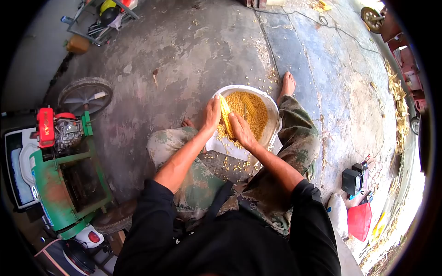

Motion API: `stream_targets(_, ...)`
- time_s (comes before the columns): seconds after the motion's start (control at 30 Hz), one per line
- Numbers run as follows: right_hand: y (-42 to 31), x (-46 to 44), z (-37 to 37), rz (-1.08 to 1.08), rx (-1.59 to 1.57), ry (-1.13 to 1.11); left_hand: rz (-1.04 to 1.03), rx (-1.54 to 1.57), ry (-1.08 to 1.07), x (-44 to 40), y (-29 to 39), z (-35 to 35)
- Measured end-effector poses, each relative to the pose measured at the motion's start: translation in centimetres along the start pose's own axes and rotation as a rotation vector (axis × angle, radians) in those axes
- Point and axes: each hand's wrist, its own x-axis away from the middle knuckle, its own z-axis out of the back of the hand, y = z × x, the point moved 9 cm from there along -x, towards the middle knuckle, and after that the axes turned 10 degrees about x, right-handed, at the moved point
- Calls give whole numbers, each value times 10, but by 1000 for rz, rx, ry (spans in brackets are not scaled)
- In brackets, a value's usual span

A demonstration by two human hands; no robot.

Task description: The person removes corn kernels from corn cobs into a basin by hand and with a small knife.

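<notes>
Over a wide white basin [275,120] between my legs, I hold a yellow corn cob [224,112] tilted upright. My left hand [212,113] is wrapped along its left side. On the lower right side of the cob, my right hand [242,130] presses with its fingers and thumb closed against the kernels. Loose corn kernels [261,120] fill much of the basin. Among them lies another corn cob [249,106]. My palms and part of the held cob's lower end are hidden.
Scattered kernels [226,163] lie on the concrete floor around the basin. A green machine with a red engine [47,127] and a wheel [86,95] stands at left. At right are a black battery [351,181], a red bag [359,221] and corn husks [399,108]. A cable [317,22] crosses the floor.
</notes>
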Motion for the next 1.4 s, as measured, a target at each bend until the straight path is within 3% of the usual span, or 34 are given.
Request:
stream_targets(0.03, 2, 4, 4, -15, 38, 23, 20, 13, 18, 2, -3, -3)
stream_targets(0.1, -25, 1, -4, 183, 152, 187, 52, -20, 74, -4, 3, 22)
stream_targets(0.23, 8, 3, 2, 42, 106, 91, 22, 3, 44, 2, 5, -1)
stream_targets(0.43, 9, 4, -1, 163, 165, 177, -17, -79, 23, 4, 20, -7)
stream_targets(0.67, 15, 0, -1, 128, 149, 127, -72, -130, 2, -10, -12, -10)
stream_targets(0.8, 11, 8, 0, 81, 113, 74, -221, -240, 65, -7, -8, -10)
stream_targets(0.93, 15, 3, 5, 1, 94, 102, -202, -219, 61, -4, 4, -6)
stream_targets(1.07, -1, 8, 14, 53, 56, 151, -120, -128, 64, -5, 4, -5)
stream_targets(1.13, 6, 1, 15, 77, 31, 137, -145, 105, -11, -9, 1, -12)
stream_targets(1.27, 19, -2, 15, 56, 45, 166, -76, 237, -3, -6, 8, -17)
stream_targets(1.4, 17, -3, 10, 12, 99, 44, 36, 105, -25, -8, -2, -14)
